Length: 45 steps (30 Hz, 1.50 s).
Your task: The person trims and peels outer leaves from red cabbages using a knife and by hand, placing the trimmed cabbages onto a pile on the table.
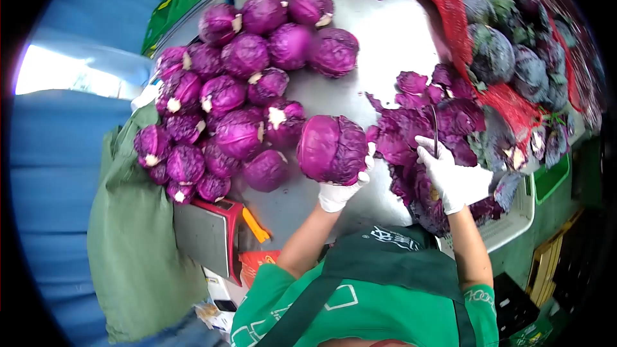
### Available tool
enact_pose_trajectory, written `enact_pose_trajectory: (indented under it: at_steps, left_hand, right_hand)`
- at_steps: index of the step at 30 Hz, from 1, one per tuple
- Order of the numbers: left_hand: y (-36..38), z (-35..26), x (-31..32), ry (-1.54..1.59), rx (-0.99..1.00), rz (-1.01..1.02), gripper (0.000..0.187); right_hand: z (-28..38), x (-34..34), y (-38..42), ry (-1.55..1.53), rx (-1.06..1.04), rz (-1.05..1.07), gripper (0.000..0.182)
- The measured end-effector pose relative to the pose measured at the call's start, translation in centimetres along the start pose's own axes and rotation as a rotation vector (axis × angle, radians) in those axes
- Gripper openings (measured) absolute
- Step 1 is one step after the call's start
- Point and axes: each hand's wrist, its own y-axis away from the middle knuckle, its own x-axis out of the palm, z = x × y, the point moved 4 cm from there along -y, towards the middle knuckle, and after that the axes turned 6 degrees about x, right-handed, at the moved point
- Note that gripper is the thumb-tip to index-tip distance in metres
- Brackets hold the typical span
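Note:
My left hand (pixel 347 186), in a white glove, is wrapped round the underside and right side of a purple cabbage (pixel 328 149) near the middle of the view. To its right, my gloved right hand (pixel 448 177) grips a thin, dark, curved knife (pixel 436 130), its blade pointing away from me. Beneath and beyond the knife lies a heap of loose purple leaves (pixel 398 130). A large group of purple cabbages (pixel 239 133), several with pale cut stems, sits close together left of the held cabbage.
A red mesh sack (pixel 443 9) of darker cabbages (pixel 491 54) lies open at the right on the metal table (pixel 379 38). A white crate (pixel 524 209) stands at the lower right edge. Near the left edge are an orange-handled tool (pixel 256 225) and a green sack (pixel 138 238).

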Motion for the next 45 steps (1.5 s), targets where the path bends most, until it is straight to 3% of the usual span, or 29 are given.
enact_pose_trajectory:
  at_steps: [2, 4, 7, 10, 12, 13, 15, 17, 18, 20, 22, 25, 27, 30, 32, 33, 34, 35, 36, 38, 39, 40, 42, 45]
  left_hand:
    - [0.1, -0.3, -0.4, 0.098, -0.036, 0.099, 0.062]
    - [0.5, -0.4, 0.2, 0.191, -0.087, 0.193, 0.068]
    - [1.1, -0.4, 1.1, 0.245, -0.114, 0.248, 0.067]
    - [1.8, -0.7, 2.8, 0.135, -0.028, 0.286, 0.067]
    - [3.6, -2.0, 4.8, -0.116, 0.152, 0.187, 0.060]
    - [5.2, -3.8, 5.9, -0.982, 0.642, 0.153, 0.063]
    - [8.5, -6.0, 8.4, -1.502, 1.084, 0.142, 0.067]
    - [11.2, -8.2, 12.3, -1.087, 1.101, 0.077, 0.065]
    - [12.5, -8.2, 15.2, -0.997, 1.173, -0.074, 0.062]
    - [15.2, -8.9, 20.5, -1.578, 1.467, -0.065, 0.063]
    - [17.2, -10.0, 24.2, -2.051, 1.759, -0.407, 0.069]
    - [17.7, -12.9, 27.2, -2.560, 2.018, -0.922, 0.083]
    - [18.0, -16.2, 27.4, -2.728, 1.923, -0.976, 0.088]
    - [18.1, -19.2, 27.0, -2.824, 1.547, -1.180, 0.095]
    - [18.0, -20.1, 27.2, -2.968, 1.327, -1.191, 0.099]
    - [18.6, -20.7, 27.5, -2.932, 1.298, -1.116, 0.098]
    - [18.8, -22.1, 28.3, -2.900, 1.284, -0.690, 0.086]
    - [18.8, -20.6, 28.7, -2.619, 1.390, -0.592, 0.071]
    - [19.2, -20.6, 29.5, -2.815, 1.444, -0.645, 0.063]
    - [19.7, -19.7, 28.6, -2.781, 1.614, -0.806, 0.057]
    - [20.2, -20.2, 28.0, -2.736, 1.631, -0.782, 0.056]
    - [21.0, -21.1, 27.0, -2.734, 1.778, -0.795, 0.055]
    - [20.9, -17.5, 26.1, -2.951, 2.057, -1.011, 0.053]
    - [18.3, -12.3, 25.4, -3.059, 2.410, -0.814, 0.049]
  right_hand:
    - [0.2, 1.6, 0.2, 0.362, -0.273, -0.124, 0.042]
    - [0.3, 3.2, 0.0, 0.700, -0.291, -0.178, 0.067]
    - [0.6, 4.6, 0.1, 0.948, -0.287, -0.186, 0.079]
    - [-0.7, 4.1, -1.1, 0.987, -0.336, -0.215, 0.078]
    - [-0.3, 3.5, -0.9, 0.977, -0.348, -0.213, 0.076]
    - [-1.2, 2.6, -1.3, 0.977, -0.354, -0.240, 0.077]
    - [-2.2, 0.5, -1.6, 0.991, -0.380, -0.262, 0.078]
    - [-2.6, -1.4, -1.4, 1.007, -0.351, -0.279, 0.078]
    - [-3.0, -2.3, -1.3, 1.018, -0.327, -0.286, 0.078]
    - [-3.5, -3.9, -0.9, 1.049, -0.262, -0.302, 0.079]
    - [-3.9, -4.8, -0.8, 1.048, -0.242, -0.301, 0.080]
    - [-3.2, -5.0, -0.2, 1.055, -0.191, -0.288, 0.080]
    - [-2.9, -4.9, -0.1, 1.069, -0.157, -0.295, 0.081]
    - [-3.9, -5.9, -0.2, 1.052, -0.178, -0.321, 0.080]
    - [-4.2, -6.8, -0.1, 1.040, -0.196, -0.336, 0.080]
    - [-4.7, -7.3, 0.1, 1.017, -0.214, -0.352, 0.080]
    - [-5.5, -8.3, -0.1, 1.019, -0.276, -0.370, 0.079]
    - [-5.5, -8.5, 0.2, 1.019, -0.319, -0.383, 0.078]
    - [-5.5, -9.0, 0.5, 1.018, -0.340, -0.417, 0.077]
    - [-6.3, -10.2, 1.7, 0.958, -0.275, -0.487, 0.076]
    - [-7.3, -11.6, 2.5, 0.924, -0.210, -0.544, 0.075]
    - [-9.1, -13.0, 3.1, 0.882, -0.153, -0.594, 0.075]
    - [-11.9, -17.6, 5.3, 0.811, -0.048, -0.736, 0.075]
    - [-15.8, -27.6, 12.0, 0.842, 0.162, -1.017, 0.072]
